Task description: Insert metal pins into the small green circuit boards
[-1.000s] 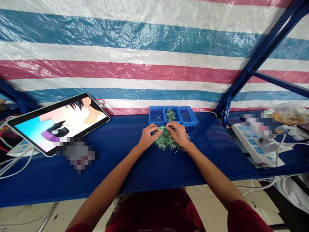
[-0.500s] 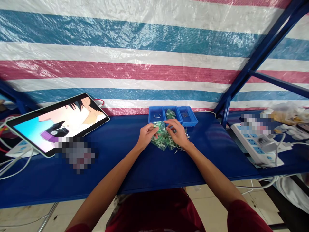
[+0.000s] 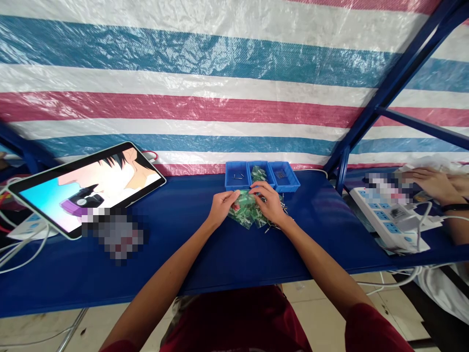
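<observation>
since the earlier frame, the left hand point(image 3: 219, 209) has closed nearer the upper corner of a green packet point(image 3: 244, 198), and a co-worker's hand point(image 3: 427, 182) has come in far to the right of the middle bin point(image 3: 258, 163). the packet is just in front of that bin, above a heap of similar packets point(image 3: 244, 217). the left thumb and index finger pinch its left edge; the right hand point(image 3: 270, 203) has its fingers curved and partly spread near the other edge, and whether they grip is too small to tell. thin, slippery film like this probably handles best with light, even tension from both edges, fingertips close to the rim, wrists steady. pinching too deep could crease it. keeping it slightly above the heap should avoid snagging the loose metal pieces point(image 3: 285, 208) lying in front and to the right of the middle bin.
</observation>
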`<action>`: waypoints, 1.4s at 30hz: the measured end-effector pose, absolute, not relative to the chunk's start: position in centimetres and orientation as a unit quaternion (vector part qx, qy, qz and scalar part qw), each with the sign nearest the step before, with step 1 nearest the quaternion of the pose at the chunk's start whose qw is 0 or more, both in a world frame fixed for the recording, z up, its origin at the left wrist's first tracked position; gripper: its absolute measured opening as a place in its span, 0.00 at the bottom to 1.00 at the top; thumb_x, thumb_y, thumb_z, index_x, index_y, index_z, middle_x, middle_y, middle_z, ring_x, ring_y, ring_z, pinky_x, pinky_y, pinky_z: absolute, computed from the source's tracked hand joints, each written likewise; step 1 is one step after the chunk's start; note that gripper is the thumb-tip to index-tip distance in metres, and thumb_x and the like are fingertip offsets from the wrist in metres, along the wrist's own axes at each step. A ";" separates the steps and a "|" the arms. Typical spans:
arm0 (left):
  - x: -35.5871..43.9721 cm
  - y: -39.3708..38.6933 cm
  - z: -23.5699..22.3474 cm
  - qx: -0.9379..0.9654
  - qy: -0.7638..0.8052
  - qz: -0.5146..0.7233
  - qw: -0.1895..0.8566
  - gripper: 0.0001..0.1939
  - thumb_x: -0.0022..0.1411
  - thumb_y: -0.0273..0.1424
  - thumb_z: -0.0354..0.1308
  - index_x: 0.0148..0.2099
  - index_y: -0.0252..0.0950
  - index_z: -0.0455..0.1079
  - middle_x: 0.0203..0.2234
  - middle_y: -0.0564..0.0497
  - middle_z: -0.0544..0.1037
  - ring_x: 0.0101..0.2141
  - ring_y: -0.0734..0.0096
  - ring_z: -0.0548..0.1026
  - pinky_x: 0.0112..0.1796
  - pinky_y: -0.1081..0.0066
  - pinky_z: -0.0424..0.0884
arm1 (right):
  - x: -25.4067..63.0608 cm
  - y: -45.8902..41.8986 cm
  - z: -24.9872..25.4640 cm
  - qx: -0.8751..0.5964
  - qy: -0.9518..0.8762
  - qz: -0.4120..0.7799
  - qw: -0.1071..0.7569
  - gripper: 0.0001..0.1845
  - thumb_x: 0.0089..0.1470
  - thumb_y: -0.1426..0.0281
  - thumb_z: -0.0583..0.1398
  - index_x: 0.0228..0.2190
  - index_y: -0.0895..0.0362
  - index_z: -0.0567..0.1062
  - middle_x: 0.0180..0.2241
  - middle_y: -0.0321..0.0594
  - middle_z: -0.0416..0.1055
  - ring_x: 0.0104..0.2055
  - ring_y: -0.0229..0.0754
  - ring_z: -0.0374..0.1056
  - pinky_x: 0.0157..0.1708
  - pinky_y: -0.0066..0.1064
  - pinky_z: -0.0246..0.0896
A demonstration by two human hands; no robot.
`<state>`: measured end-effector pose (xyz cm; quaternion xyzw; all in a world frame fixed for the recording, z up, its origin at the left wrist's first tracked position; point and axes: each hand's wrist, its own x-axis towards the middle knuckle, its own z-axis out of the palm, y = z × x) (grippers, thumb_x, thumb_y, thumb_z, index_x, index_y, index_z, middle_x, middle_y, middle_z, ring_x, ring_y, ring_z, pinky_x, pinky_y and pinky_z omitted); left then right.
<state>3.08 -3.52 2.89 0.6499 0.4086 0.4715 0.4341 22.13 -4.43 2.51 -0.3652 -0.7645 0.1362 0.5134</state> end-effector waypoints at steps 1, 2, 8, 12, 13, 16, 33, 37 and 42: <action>3.0 -3.5 2.9 0.655 0.415 0.477 0.414 0.25 0.64 0.46 0.52 0.21 0.34 0.66 0.15 0.52 0.71 0.19 0.73 0.69 0.25 0.73 0.67 | 22.1 -4.4 2.5 -0.373 -0.757 0.139 0.518 0.09 0.62 0.68 0.53 0.36 0.55 0.74 0.42 0.46 0.71 0.41 0.43 0.70 0.35 0.32 0.68; 2.9 -3.4 3.0 0.658 0.418 0.487 0.393 0.25 0.66 0.46 0.49 0.24 0.33 0.67 0.17 0.51 0.72 0.21 0.73 0.70 0.26 0.74 0.67 | 22.1 -4.3 2.4 -0.386 -0.749 0.142 0.520 0.09 0.62 0.66 0.54 0.36 0.55 0.74 0.39 0.45 0.73 0.39 0.43 0.70 0.35 0.32 0.67; 2.7 -3.4 3.3 0.709 0.392 0.492 0.319 0.16 0.61 0.42 0.57 0.44 0.35 0.71 0.37 0.48 0.77 0.34 0.69 0.74 0.34 0.73 0.69 | 21.9 -4.1 2.0 -0.446 -0.718 0.173 0.505 0.14 0.60 0.59 0.56 0.32 0.56 0.74 0.28 0.39 0.73 0.27 0.40 0.69 0.31 0.32 0.66; 2.7 -3.2 3.0 0.718 0.393 0.469 0.332 0.15 0.60 0.42 0.59 0.33 0.34 0.71 0.24 0.52 0.73 0.26 0.71 0.72 0.31 0.72 0.68 | 21.9 -4.1 2.0 -0.434 -0.687 0.280 0.512 0.14 0.58 0.58 0.57 0.35 0.56 0.75 0.24 0.36 0.72 0.23 0.39 0.69 0.26 0.31 0.66; 2.7 -3.1 2.9 0.707 0.391 0.476 0.348 0.15 0.60 0.42 0.59 0.35 0.34 0.71 0.22 0.53 0.72 0.26 0.71 0.71 0.30 0.73 0.68 | 21.9 -4.2 2.0 -0.427 -0.680 0.301 0.515 0.14 0.59 0.59 0.57 0.38 0.55 0.75 0.25 0.36 0.72 0.23 0.39 0.69 0.25 0.31 0.67; 2.7 -2.9 2.9 0.659 0.385 0.505 0.402 0.19 0.58 0.42 0.61 0.46 0.35 0.67 0.18 0.57 0.68 0.21 0.74 0.70 0.27 0.74 0.68 | 22.1 -4.3 2.4 -0.402 -0.692 0.295 0.523 0.17 0.62 0.63 0.52 0.50 0.53 0.70 0.36 0.41 0.74 0.29 0.39 0.71 0.28 0.32 0.70; 2.9 -2.9 2.3 0.748 0.370 0.426 0.350 0.18 0.60 0.45 0.58 0.36 0.34 0.74 0.34 0.47 0.75 0.34 0.66 0.75 0.34 0.71 0.72 | 22.0 -4.3 2.7 -0.402 -0.738 0.121 0.529 0.11 0.62 0.63 0.55 0.35 0.54 0.76 0.36 0.43 0.73 0.38 0.43 0.70 0.37 0.34 0.69; 3.1 -3.1 2.1 0.701 0.381 0.442 0.410 0.18 0.59 0.43 0.60 0.43 0.34 0.72 0.23 0.53 0.75 0.26 0.68 0.76 0.32 0.70 0.72 | 22.0 -4.6 2.9 -0.399 -0.731 0.144 0.535 0.13 0.63 0.65 0.53 0.40 0.53 0.76 0.38 0.43 0.72 0.37 0.42 0.70 0.36 0.34 0.70; 3.1 -3.0 2.8 0.621 0.379 0.502 0.467 0.30 0.56 0.41 0.64 0.56 0.36 0.60 0.18 0.57 0.73 0.21 0.68 0.75 0.27 0.71 0.72 | 22.2 -4.6 2.9 -0.387 -0.752 0.139 0.516 0.16 0.64 0.69 0.49 0.47 0.51 0.73 0.49 0.47 0.66 0.42 0.43 0.69 0.41 0.39 0.71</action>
